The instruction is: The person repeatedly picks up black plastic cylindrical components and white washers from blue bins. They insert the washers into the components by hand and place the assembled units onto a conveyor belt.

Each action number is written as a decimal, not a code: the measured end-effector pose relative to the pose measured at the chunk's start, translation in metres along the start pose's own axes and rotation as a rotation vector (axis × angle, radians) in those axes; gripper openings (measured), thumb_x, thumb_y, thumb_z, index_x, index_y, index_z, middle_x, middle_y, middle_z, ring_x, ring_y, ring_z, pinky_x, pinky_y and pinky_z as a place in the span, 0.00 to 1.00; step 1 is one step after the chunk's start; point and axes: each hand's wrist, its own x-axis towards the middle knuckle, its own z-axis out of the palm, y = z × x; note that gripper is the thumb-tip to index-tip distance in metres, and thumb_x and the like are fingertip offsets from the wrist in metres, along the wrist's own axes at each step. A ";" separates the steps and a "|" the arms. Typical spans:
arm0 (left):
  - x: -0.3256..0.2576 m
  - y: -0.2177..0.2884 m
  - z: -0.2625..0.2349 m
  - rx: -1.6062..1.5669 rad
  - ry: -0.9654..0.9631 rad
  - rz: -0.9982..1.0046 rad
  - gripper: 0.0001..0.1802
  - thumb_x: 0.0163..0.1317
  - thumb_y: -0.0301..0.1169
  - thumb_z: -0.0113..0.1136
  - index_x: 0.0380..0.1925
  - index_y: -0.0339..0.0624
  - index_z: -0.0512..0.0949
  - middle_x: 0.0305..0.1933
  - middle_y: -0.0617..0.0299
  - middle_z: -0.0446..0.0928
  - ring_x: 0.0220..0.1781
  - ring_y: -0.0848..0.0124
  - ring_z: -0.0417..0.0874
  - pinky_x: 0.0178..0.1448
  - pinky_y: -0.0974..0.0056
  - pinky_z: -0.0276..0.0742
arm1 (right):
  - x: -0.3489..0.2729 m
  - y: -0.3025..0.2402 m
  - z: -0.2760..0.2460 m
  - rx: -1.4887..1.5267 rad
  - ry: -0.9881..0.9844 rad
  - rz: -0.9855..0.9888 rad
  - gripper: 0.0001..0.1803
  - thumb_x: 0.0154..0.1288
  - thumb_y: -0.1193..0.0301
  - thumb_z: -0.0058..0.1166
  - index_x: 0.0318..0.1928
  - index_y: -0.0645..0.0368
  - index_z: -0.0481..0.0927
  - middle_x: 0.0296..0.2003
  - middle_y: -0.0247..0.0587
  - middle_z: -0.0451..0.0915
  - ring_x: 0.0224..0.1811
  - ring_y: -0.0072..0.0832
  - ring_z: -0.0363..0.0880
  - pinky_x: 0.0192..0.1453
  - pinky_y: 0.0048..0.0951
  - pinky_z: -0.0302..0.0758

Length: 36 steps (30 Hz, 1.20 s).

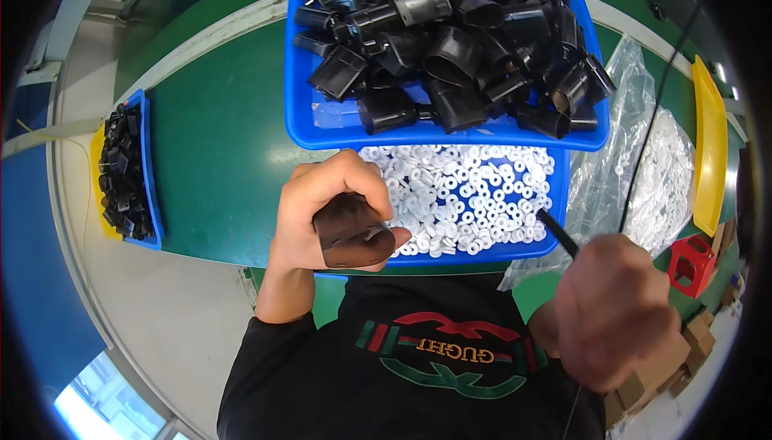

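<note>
My left hand (338, 187) is closed around a hollow black plastic housing (350, 235), its rounded open end facing me. It is held over the left end of a blue tray of white ring washers (503, 207). On the right, my right hand (615, 311) is blurred by motion and closed on a thin dark stick-like tool (559, 232). The tool's tip points up and left, over the washer tray's right edge. Its exact kind cannot be made out. Just beyond the washers, a larger blue bin (301, 130) is heaped with similar black housings (454, 54).
A clear plastic bag (659, 174) of white washers lies to the right, near a yellow tray (709, 146) and a red plastic box (691, 265). Far left, another blue tray (149, 191) holds small black parts. A dark cord (643, 138) hangs at the right. The tabletop (217, 150) is green.
</note>
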 end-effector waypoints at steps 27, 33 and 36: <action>0.130 -0.015 -0.152 0.981 0.482 -0.261 0.24 0.71 0.46 0.54 0.55 0.38 0.67 0.35 0.53 0.78 0.35 0.64 0.79 0.41 0.61 0.75 | -0.050 0.079 -0.027 -1.093 -0.603 0.035 0.11 0.51 0.73 0.58 0.38 0.57 0.82 0.32 0.34 0.72 0.26 0.24 0.79 0.25 0.25 0.74; 0.181 -0.091 -0.208 1.346 0.290 -0.285 0.29 0.63 0.48 0.62 0.57 0.40 0.72 0.53 0.41 0.76 0.55 0.46 0.80 0.60 0.52 0.75 | -0.052 0.081 -0.025 -1.099 -0.577 0.019 0.09 0.50 0.73 0.60 0.35 0.56 0.81 0.31 0.34 0.72 0.25 0.25 0.79 0.24 0.26 0.75; 0.201 -0.100 -0.206 1.375 0.217 -0.339 0.30 0.62 0.48 0.63 0.58 0.43 0.73 0.52 0.41 0.76 0.55 0.46 0.80 0.60 0.51 0.75 | -0.051 0.078 -0.025 -1.126 -0.590 0.008 0.09 0.50 0.72 0.58 0.34 0.56 0.80 0.31 0.34 0.72 0.27 0.24 0.79 0.25 0.25 0.75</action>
